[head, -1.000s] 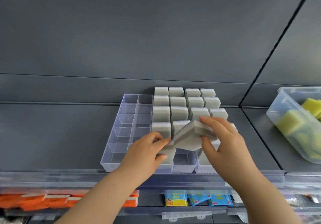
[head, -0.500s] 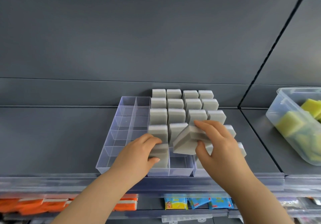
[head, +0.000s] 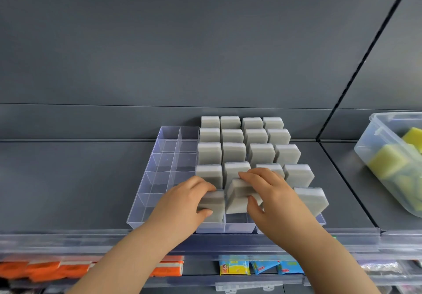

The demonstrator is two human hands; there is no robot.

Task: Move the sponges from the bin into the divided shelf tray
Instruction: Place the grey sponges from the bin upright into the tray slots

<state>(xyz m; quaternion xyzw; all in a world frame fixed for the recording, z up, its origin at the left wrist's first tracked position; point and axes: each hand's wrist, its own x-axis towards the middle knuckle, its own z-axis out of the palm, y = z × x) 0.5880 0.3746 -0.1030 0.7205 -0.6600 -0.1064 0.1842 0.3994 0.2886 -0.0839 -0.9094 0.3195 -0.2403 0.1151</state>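
The sponges (head: 233,152) standing in the tray (head: 159,168) are plain grey, and the tray itself is clear with a faint violet tint. The shelf (head: 68,179) and back wall are dark grey. In the clear bin (head: 374,147) lie yellow-green sponges (head: 388,161). On the lower shelf sit orange packs (head: 45,269) and small yellow and blue packets (head: 260,266).

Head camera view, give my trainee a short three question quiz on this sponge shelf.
1. True or false: the two left columns of the clear plastic divided tray hold sponges.
2. Which hand grips the tilted grey rectangular sponge over the front row? A. left hand B. right hand
3. What colour are the sponges in the clear plastic bin on the right?

Key: 1. False, they are empty. 2. B. 3. Yellow.
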